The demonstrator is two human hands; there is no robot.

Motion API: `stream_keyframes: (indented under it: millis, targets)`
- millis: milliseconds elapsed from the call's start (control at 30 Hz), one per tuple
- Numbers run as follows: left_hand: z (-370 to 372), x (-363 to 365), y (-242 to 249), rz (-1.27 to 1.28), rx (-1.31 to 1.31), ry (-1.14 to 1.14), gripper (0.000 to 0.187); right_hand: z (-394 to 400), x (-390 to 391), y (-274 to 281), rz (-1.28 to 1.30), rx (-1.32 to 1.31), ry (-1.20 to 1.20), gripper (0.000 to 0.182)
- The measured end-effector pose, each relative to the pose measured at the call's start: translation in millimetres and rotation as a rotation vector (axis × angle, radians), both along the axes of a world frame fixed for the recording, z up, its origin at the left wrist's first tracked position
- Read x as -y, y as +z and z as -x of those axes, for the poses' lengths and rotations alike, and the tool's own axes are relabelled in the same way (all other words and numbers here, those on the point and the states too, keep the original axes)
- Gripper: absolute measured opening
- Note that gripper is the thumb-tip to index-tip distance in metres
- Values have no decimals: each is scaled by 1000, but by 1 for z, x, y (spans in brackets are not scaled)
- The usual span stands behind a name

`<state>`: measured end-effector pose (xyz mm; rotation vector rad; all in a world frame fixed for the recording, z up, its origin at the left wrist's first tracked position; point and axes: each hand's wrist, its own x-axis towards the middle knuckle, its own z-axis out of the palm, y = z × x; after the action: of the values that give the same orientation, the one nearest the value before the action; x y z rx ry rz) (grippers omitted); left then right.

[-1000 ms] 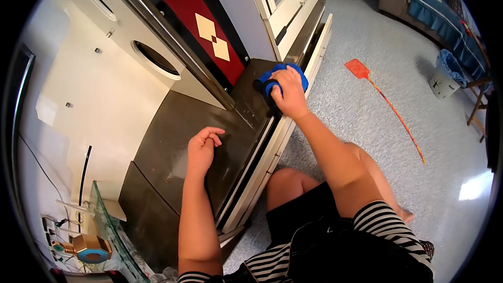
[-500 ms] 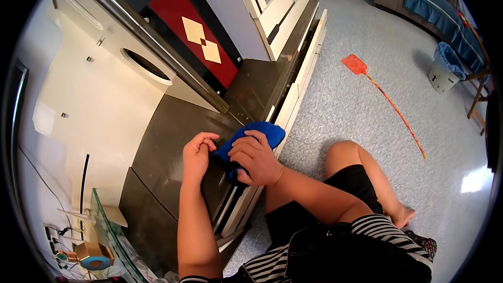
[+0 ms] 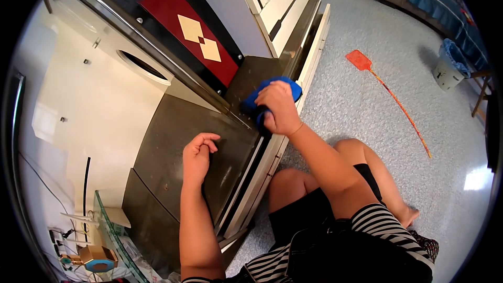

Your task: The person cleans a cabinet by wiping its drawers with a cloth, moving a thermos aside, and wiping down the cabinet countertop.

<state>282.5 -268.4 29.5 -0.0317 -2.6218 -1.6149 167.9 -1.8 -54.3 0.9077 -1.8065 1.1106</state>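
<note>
A blue cloth [image 3: 294, 89] is bunched under my right hand [image 3: 279, 106], whose fingers wrap round it. The cloth lies against the dark top of the low cabinet [image 3: 178, 120], near its front edge and close to the foot of a metal pole [image 3: 157, 52]. Part of the cloth is hidden by the fingers and thumb. Lower on the same dark surface, my left hand [image 3: 198, 158] is held with nothing in it, its index finger reaching out and the other fingers loosely bent. Faint pale marks show on the dark top beside it.
Along the cabinet front runs a cream drawer edge [image 3: 313, 57]. A black and red panel [image 3: 196, 36] stands behind the top. On the speckled floor lie a red fly swatter [image 3: 359, 60] and a bin [image 3: 448, 73] with a blue liner. A glass shelf [image 3: 112, 236] is lower left.
My right hand has slid the blue cloth away from me along the cabinet top, up and to the right. The left hand has stayed in nearly the same place.
</note>
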Motion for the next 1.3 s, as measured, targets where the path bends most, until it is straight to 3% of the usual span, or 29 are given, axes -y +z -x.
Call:
stream_keyframes:
  millis: [133,300,600,800,967,1133,1300]
  targets:
    - [1,1,-4,-11,-23,-15,39,12,-14,10,-31,43,-101,28]
    - [0,0,-4,21,-63,-39,39,-34,4,19,41,186,-227,29]
    - [1,-1,-4,13,-40,-38,41,-129,55,19,-22,204,31,31]
    - [2,1,-8,-3,-57,-22,42,-84,34,25,-132,221,107,30]
    - [3,3,-7,-27,-38,-38,41,-27,3,34,-132,290,-95,22]
    - [4,7,-11,-38,-44,-36,41,19,-16,38,-143,387,-208,31]
    - [5,7,-17,-51,-117,-6,40,-6,6,38,-268,375,-327,33]
